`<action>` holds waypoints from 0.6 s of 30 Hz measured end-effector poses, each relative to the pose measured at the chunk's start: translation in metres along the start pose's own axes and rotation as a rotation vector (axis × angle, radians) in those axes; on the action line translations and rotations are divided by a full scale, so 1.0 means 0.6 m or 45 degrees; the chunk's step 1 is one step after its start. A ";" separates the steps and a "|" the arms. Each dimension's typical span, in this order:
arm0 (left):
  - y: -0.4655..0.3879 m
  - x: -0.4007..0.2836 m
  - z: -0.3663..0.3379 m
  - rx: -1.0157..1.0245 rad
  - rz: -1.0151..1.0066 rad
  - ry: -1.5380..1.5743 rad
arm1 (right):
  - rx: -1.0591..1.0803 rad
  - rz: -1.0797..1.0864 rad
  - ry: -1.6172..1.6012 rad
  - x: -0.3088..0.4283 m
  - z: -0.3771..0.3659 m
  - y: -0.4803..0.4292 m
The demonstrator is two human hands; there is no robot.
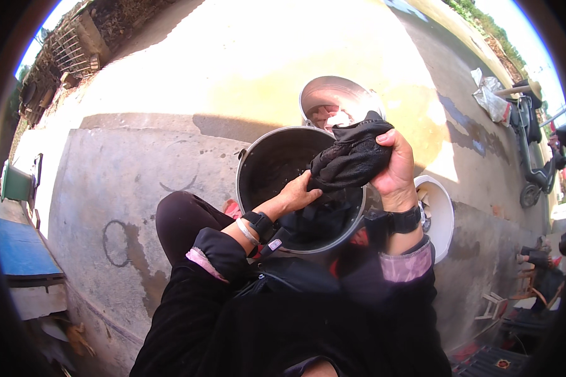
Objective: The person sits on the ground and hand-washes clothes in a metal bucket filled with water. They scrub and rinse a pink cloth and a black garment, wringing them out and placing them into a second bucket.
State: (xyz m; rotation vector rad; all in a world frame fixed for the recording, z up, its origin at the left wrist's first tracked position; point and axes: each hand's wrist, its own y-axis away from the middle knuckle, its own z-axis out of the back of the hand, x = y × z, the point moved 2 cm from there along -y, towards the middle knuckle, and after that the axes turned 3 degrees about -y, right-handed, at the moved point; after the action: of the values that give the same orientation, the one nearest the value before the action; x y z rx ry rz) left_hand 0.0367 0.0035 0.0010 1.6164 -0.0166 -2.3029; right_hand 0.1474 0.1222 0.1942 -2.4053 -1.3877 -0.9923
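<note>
A bunched black cloth (pixel 351 158), perhaps a garment, is held up between my two hands above a metal bucket (pixel 251 155). My right hand (pixel 398 162) grips its upper right end, thumb on top. At its lower left end, my left hand (pixel 295 193) pinches the fabric over the bucket's opening. Dark liquid and more dark cloth (pixel 316 224) fill the lower part of the bucket, though the two are hard to tell apart. Just beyond stands a second metal bucket (pixel 342 87) with pale pinkish cloth (pixel 328 115) inside.
A white plastic bucket (pixel 443 221) stands beside my right forearm. Concrete floor (pixel 108 188) with wet patches spreads to the left. At the far right are a scooter (pixel 533 165) and a small stool (pixel 493 304). A blue-topped surface (pixel 23 249) lies at the left edge.
</note>
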 end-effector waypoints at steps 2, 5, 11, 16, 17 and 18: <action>-0.008 0.000 -0.003 -0.053 -0.020 0.180 | -0.010 0.034 0.003 0.006 0.005 0.001; -0.013 -0.020 0.030 -0.201 -0.228 0.411 | -0.028 0.148 0.003 0.024 0.017 -0.002; 0.008 -0.100 0.106 -0.425 -0.462 0.405 | -0.075 0.328 0.135 0.055 0.042 -0.005; 0.028 -0.151 0.111 -0.518 -0.469 0.646 | 0.191 0.199 0.464 0.032 0.050 -0.012; 0.029 -0.154 0.110 -0.507 -0.461 0.773 | 0.181 0.112 0.624 0.019 0.056 -0.016; 0.030 -0.153 0.109 -0.501 -0.423 0.865 | 0.075 0.009 0.974 0.005 0.064 -0.023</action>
State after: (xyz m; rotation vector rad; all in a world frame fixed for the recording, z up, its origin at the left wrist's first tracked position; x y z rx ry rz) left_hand 0.0092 -0.0004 0.1119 2.1865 0.8542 -1.6746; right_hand 0.1548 0.1499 0.1649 -1.6733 -1.0821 -1.6010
